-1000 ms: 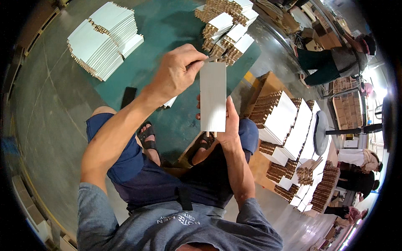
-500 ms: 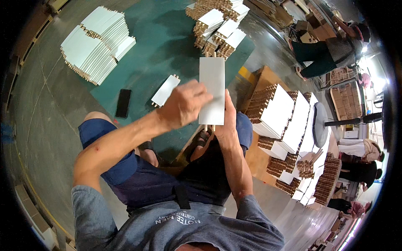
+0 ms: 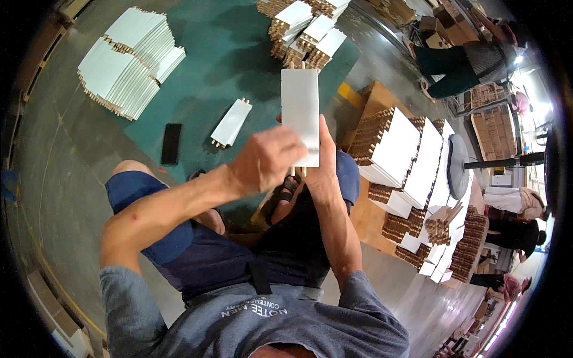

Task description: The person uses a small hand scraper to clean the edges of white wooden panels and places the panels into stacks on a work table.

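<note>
A white rectangular panel with wooden dowels sticking out of both ends is held up in front of my knees. My right hand grips it from the right side and underneath, thumb along the edge. Over the panel's near left part is my left hand, slightly blurred, with its fingers curled closed. Whether something small is between those fingers cannot be made out. On the green mat lies another white dowelled piece, left of the held panel. A black phone rests farther left.
White panels are stacked at far left and beyond the held panel. On the right, a wooden board carries large dowelled stacks, with a round grey fan-like object beside them. Another person stands at far right.
My left hand has slid along the held panel toward its near end. My right hand keeps its grip. The whole view has shifted slightly.
</note>
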`<state>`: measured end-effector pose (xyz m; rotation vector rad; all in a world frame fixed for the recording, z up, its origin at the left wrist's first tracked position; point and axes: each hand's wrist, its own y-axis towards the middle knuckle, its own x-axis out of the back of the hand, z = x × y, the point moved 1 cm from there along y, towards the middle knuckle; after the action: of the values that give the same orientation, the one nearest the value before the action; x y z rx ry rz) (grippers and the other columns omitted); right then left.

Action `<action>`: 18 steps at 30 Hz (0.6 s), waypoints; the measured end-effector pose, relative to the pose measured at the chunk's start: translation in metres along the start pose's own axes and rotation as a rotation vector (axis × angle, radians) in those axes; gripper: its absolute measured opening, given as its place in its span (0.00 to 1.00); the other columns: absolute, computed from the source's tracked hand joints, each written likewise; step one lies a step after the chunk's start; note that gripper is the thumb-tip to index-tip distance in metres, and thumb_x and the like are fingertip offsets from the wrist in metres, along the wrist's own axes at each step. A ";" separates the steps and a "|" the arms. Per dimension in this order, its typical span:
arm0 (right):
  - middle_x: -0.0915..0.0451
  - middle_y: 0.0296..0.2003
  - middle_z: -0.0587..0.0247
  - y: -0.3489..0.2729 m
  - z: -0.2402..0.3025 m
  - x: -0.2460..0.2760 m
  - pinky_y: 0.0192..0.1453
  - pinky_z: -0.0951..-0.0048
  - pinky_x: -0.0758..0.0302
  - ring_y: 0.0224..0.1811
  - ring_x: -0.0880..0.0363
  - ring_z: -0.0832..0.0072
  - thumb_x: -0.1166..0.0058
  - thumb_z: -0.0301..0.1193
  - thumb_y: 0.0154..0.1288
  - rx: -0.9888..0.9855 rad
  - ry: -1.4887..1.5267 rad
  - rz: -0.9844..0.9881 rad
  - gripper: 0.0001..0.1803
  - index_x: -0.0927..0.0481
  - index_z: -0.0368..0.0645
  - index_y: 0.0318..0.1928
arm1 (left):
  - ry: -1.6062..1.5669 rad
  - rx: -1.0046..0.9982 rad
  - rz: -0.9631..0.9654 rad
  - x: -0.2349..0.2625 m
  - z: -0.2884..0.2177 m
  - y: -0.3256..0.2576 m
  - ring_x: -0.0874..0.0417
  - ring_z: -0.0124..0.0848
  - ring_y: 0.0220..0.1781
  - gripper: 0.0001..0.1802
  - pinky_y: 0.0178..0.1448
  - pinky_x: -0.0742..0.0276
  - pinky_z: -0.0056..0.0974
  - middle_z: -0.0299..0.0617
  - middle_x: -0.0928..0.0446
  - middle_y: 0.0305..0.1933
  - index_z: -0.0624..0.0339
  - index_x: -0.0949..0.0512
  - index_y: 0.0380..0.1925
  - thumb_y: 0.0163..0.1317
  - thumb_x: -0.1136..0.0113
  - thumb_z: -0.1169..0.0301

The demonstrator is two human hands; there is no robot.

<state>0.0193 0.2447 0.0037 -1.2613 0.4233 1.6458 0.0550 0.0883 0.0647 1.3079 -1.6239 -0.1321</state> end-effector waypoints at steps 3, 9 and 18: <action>0.20 0.55 0.49 -0.006 0.000 -0.011 0.59 0.56 0.20 0.54 0.19 0.59 0.69 0.53 0.80 0.005 -0.021 -0.079 0.32 0.29 0.39 0.65 | 0.074 -0.010 -0.029 0.003 0.011 0.004 0.20 0.44 0.37 0.13 0.40 0.22 0.47 0.46 0.22 0.33 0.61 0.16 0.41 0.56 0.40 0.80; 0.20 0.54 0.51 -0.004 -0.013 -0.011 0.54 0.61 0.19 0.50 0.18 0.61 0.69 0.52 0.80 -0.045 -0.114 -0.034 0.32 0.29 0.39 0.65 | 0.176 0.019 -0.179 0.023 0.061 0.028 0.23 0.45 0.36 0.18 0.38 0.23 0.45 0.45 0.25 0.33 0.60 0.17 0.43 0.52 0.46 0.78; 0.19 0.53 0.52 0.007 0.011 -0.005 0.54 0.60 0.19 0.49 0.17 0.64 0.70 0.51 0.81 0.033 0.011 0.135 0.31 0.29 0.39 0.64 | -0.116 -0.161 0.046 -0.005 -0.027 -0.011 0.22 0.39 0.31 0.09 0.31 0.24 0.41 0.41 0.24 0.31 0.64 0.18 0.36 0.54 0.39 0.79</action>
<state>0.0077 0.2473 0.0101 -1.2412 0.5504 1.7382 0.0814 0.1000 0.0684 1.1577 -1.7022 -0.3090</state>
